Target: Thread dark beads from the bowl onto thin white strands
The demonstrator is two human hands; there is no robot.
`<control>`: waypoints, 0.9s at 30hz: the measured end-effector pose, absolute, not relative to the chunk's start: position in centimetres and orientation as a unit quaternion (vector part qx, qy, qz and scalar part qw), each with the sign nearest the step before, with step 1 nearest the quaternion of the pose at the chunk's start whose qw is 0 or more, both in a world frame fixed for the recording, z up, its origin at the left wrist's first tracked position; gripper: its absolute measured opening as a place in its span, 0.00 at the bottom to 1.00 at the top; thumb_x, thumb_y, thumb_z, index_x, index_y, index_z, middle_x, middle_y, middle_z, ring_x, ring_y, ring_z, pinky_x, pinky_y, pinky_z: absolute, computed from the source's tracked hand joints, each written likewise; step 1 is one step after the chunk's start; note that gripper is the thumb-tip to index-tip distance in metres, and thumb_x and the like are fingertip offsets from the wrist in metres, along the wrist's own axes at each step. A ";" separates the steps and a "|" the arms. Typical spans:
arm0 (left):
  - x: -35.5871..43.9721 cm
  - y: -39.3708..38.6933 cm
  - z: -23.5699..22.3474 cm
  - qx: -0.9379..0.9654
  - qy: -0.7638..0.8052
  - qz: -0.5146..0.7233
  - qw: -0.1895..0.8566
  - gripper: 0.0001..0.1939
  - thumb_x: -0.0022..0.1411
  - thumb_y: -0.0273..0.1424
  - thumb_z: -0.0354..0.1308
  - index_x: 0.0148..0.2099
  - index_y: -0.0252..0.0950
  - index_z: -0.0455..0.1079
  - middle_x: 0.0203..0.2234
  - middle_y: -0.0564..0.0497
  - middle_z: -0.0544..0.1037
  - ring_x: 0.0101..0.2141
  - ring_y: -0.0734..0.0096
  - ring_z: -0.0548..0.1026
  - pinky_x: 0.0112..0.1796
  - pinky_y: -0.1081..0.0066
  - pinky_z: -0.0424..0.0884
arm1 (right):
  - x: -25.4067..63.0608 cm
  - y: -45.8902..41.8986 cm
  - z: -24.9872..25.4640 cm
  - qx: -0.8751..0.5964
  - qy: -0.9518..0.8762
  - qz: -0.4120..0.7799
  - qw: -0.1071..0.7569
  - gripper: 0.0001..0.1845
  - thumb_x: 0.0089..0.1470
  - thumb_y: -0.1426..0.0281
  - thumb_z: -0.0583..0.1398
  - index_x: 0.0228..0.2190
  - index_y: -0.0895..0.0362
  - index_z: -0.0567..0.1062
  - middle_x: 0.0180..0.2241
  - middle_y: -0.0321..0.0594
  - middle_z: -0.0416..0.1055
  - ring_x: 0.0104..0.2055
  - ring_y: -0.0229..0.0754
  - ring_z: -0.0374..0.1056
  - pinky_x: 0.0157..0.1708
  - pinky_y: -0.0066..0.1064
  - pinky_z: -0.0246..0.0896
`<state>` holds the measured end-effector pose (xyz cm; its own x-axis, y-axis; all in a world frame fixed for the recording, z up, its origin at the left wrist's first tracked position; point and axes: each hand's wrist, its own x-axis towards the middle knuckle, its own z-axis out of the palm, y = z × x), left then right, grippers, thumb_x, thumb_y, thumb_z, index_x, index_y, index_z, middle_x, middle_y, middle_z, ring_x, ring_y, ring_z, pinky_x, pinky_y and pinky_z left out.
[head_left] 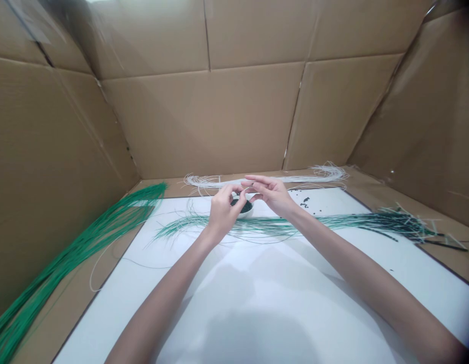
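My left hand (223, 208) and my right hand (272, 195) meet above a small white bowl (246, 214) of tiny dark beads (247, 206). Thumb and index finger of the left hand are pinched together. The right hand's thumb and fingertips also close in, with its upper fingers stretched out. Between the fingertips runs a short piece of thin pale strand (248, 188), its ends hidden by the fingers. Whether a bead is on it is too small to tell. Below the wrists, a bundle of dark green strands (272, 225) lies across the white board.
Bright green strands (86, 241) spread along the left side. White strands (329, 173) lie along the back cardboard wall (211, 126). Dark beaded ends with white tips (404, 225) are at the right. Loose dark beads (305, 201) are scattered on the white board (257, 283).
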<state>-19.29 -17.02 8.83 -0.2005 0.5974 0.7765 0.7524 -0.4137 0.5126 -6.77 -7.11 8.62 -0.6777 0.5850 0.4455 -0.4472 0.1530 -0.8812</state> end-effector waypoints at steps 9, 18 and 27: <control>-19.2 -17.1 8.9 -0.627 -0.535 -0.562 0.073 0.02 0.57 0.27 0.53 0.31 0.35 0.65 0.24 0.56 0.70 0.21 0.81 0.60 0.26 0.78 0.60 | -6.8 -7.3 8.7 -0.050 -0.639 0.662 0.388 0.13 0.48 0.67 0.61 0.39 0.55 0.74 0.40 0.42 0.74 0.38 0.39 0.72 0.29 0.26 0.68; -21.1 -15.9 7.7 -0.582 -0.599 -0.545 0.074 0.05 0.57 0.30 0.52 0.33 0.35 0.67 0.25 0.53 0.73 0.23 0.78 0.65 0.27 0.78 0.61 | -7.8 -4.5 6.8 -0.188 -0.717 0.553 0.380 0.11 0.43 0.64 0.63 0.26 0.60 0.73 0.25 0.42 0.76 0.29 0.41 0.72 0.27 0.29 0.67; -24.5 -14.0 5.3 -0.544 -0.703 -0.456 -0.040 0.07 0.53 0.30 0.52 0.30 0.34 0.69 0.23 0.54 0.74 0.19 0.78 0.63 0.26 0.76 0.61 | -11.1 -0.7 5.2 -0.223 -0.904 0.320 0.173 0.10 0.39 0.82 0.60 0.23 0.59 0.80 0.20 0.38 0.76 0.25 0.40 0.72 0.28 0.25 0.66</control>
